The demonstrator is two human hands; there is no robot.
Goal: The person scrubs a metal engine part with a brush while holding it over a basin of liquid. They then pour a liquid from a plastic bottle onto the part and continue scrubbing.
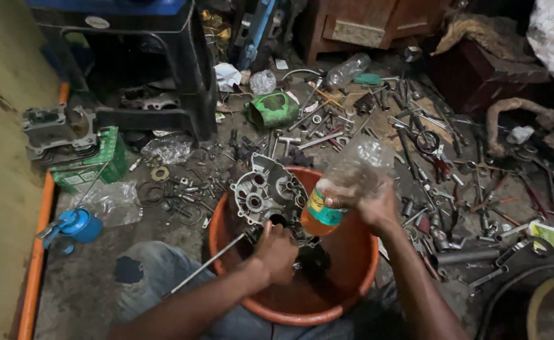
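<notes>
Right hand grips tilted bottle, neck down over orange basin. Left hand closes on a tool against the engine case standing in the basin. Best pour slowly, aim liquid where the tool works, steady the case.

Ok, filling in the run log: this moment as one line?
left hand: on engine casing | right hand: tilting plastic bottle | both over orange basin | floor: scattered tools

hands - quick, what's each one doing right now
Left hand: closed on a dark tool over the orange basin, by the metal engine casing.
Right hand: closed, holding a tilted plastic bottle.
</notes>
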